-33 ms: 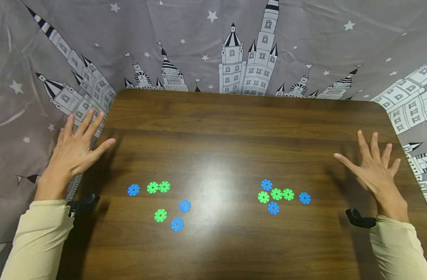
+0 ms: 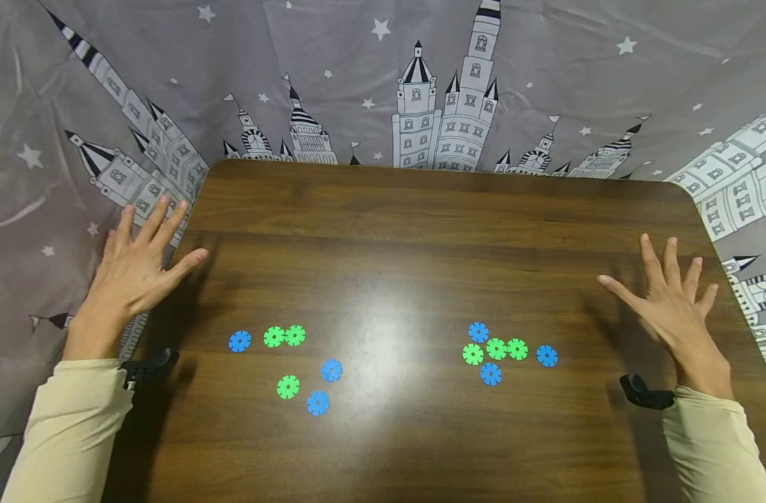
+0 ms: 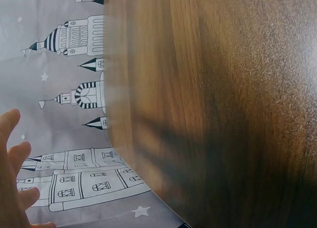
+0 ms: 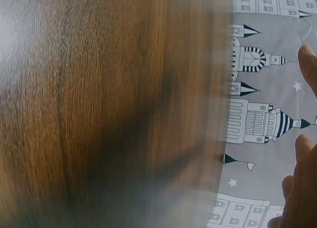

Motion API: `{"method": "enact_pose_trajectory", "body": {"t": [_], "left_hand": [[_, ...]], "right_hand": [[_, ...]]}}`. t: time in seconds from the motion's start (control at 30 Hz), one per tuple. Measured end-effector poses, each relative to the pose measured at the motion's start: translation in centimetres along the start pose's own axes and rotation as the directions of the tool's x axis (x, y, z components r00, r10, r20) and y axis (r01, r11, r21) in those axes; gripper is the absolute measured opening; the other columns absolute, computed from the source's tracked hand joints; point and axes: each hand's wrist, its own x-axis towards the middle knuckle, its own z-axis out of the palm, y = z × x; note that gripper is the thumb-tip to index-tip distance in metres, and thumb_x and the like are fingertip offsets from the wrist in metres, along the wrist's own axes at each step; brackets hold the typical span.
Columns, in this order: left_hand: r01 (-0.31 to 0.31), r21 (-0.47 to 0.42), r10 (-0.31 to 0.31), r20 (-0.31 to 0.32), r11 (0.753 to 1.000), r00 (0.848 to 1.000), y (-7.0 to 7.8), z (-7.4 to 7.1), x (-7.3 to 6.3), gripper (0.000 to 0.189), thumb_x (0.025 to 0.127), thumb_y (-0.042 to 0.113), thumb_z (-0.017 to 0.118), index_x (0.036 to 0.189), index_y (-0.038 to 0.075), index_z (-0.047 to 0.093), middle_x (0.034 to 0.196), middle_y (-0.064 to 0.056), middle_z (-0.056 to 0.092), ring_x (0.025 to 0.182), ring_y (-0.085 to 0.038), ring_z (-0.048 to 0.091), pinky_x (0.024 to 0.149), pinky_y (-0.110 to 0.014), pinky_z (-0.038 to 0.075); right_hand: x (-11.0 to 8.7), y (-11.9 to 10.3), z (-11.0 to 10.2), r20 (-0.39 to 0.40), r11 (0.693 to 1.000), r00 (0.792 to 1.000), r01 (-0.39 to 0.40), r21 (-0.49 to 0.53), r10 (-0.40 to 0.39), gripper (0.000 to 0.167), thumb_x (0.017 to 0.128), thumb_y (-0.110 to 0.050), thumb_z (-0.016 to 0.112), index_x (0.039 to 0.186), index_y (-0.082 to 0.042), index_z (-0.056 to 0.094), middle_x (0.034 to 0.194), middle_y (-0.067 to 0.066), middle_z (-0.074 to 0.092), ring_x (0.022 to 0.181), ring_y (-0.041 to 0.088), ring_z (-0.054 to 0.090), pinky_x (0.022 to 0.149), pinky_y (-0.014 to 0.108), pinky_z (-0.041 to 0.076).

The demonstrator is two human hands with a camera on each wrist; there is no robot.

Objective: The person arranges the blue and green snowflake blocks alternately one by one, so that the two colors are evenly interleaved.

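My left hand is held with fingers spread over the table's left edge, holding nothing. Over the right part of the table, my right hand is spread likewise, also holding nothing. Flat notched plastic discs, blue and green, lie between them in two loose groups. Nearest the left hand is a blue disc, beside two touching green discs. Below these lie a green disc and two blue discs. The right group has three green discs in a row, blue discs above and below, and a blue disc nearest the right hand.
A brown wood-grain table fills most of the view. Behind and beside it hangs a grey cloth printed with castles and stars. Each wrist wears a black strap. Only table, cloth and some fingers show in the wrist views.
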Motion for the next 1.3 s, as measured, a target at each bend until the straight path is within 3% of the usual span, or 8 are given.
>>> {"method": "enact_pose_trajectory", "body": {"t": [0.2, 0.57, 0.7, 0.83, 0.93, 1.03, 1.17, 1.3], "left_hand": [[0.005, 0.011, -0.005, 0.005, 1.0, 1.0, -0.1, 0.0, -0.4, 0.077, 0.098, 0.058, 0.041, 0.159, 0.027, 0.008, 0.165, -0.004, -0.002, 0.145, -0.042, -0.016, 0.108, -0.068, -0.008], [-0.032, 0.021, 0.032, -0.015, 0.999, 0.999, 1.2, 0.2, 0.5, 0.078, 0.096, 0.062, 0.042, 0.159, 0.029, 0.009, 0.165, -0.001, 0.003, 0.147, -0.039, -0.01, 0.109, -0.069, -0.005], [-0.033, 0.011, 0.033, -0.044, 0.999, 0.998, 0.9, -0.1, -0.9, 0.08, 0.095, 0.061, 0.045, 0.159, 0.029, 0.01, 0.165, -0.002, 0.006, 0.149, -0.038, -0.002, 0.11, -0.067, -0.001], [-0.063, -0.063, 0.058, -0.076, 0.996, 0.995, 0.6, 0.1, -2.7, 0.078, 0.094, 0.053, 0.054, 0.158, 0.024, 0.02, 0.161, -0.01, 0.023, 0.146, -0.038, 0.02, 0.113, -0.062, 0.01], [-0.105, -0.178, 0.088, -0.098, 0.978, 0.991, 0.8, 1.1, -3.9, 0.072, 0.091, 0.041, 0.066, 0.152, 0.016, 0.037, 0.151, -0.014, 0.04, 0.138, -0.037, 0.035, 0.11, -0.058, 0.024], [-0.15, -0.293, 0.115, -0.133, 0.944, 0.984, 1.2, 2.8, -5.4, 0.065, 0.083, 0.026, 0.077, 0.141, 0.011, 0.051, 0.137, -0.011, 0.053, 0.128, -0.031, 0.046, 0.104, -0.046, 0.034], [-0.219, -0.387, 0.163, -0.171, 0.896, 0.972, 1.4, 5.2, -7.2, 0.055, 0.075, 0.01, 0.084, 0.126, 0.007, 0.063, 0.119, -0.005, 0.063, 0.11, -0.023, 0.057, 0.095, -0.025, 0.037], [-0.245, -0.443, 0.194, -0.158, 0.863, 0.968, 1.2, 6.8, -8.4, 0.05, 0.07, 0.006, 0.086, 0.117, 0.005, 0.067, 0.107, -0.004, 0.066, 0.096, -0.02, 0.059, 0.087, -0.021, 0.041]], "right_hand": [[-0.1, -0.4, 0.1, 0.008, 1.0, 1.0, 0.001, -0.001, -0.001, 0.091, 0.096, -0.062, 0.042, 0.153, -0.027, -0.02, 0.153, 0.007, -0.036, 0.131, 0.046, -0.039, 0.092, 0.076, -0.022], [-2.3, 0.6, -0.1, 0.015, 0.999, 0.999, -0.041, -0.029, 0.041, 0.096, 0.096, -0.061, 0.042, 0.15, -0.022, -0.026, 0.15, 0.009, -0.04, 0.129, 0.05, -0.038, 0.093, 0.076, -0.021], [-1.9, 0.0, 0.3, 0.016, 0.999, 1.0, -0.006, -0.037, 0.007, 0.096, 0.096, -0.06, 0.042, 0.15, -0.02, -0.026, 0.15, 0.009, -0.04, 0.131, 0.05, -0.036, 0.095, 0.075, -0.02], [-1.7, -0.5, 0.9, 0.027, 0.999, 0.999, 0.02, -0.038, -0.019, 0.095, 0.097, -0.06, 0.042, 0.151, -0.018, -0.025, 0.151, 0.012, -0.038, 0.134, 0.05, -0.032, 0.097, 0.075, -0.018], [-2.1, -0.4, 1.3, 0.016, 1.0, 1.0, 0.012, -0.021, -0.012, 0.097, 0.097, -0.059, 0.043, 0.152, -0.014, -0.022, 0.151, 0.016, -0.037, 0.136, 0.051, -0.028, 0.099, 0.074, -0.015], [-2.4, -0.2, 1.6, 0.01, 1.0, 1.0, 0.009, 0.018, -0.009, 0.097, 0.097, -0.056, 0.044, 0.153, -0.01, -0.02, 0.152, 0.02, -0.035, 0.136, 0.054, -0.024, 0.1, 0.076, -0.01], [-2.6, 0.0, 2.3, 0.007, 0.992, 0.999, 0.037, 0.117, -0.038, 0.094, 0.099, -0.048, 0.046, 0.152, -0.001, -0.016, 0.152, 0.027, -0.031, 0.133, 0.062, -0.021, 0.096, 0.079, -0.006], [-2.9, -0.1, 2.9, -0.032, 0.98, 0.996, 0.082, 0.179, -0.077, 0.09, 0.101, -0.04, 0.048, 0.15, 0.009, -0.009, 0.153, 0.034, -0.023, 0.134, 0.062, -0.018, 0.095, 0.079, -0.002]]}}
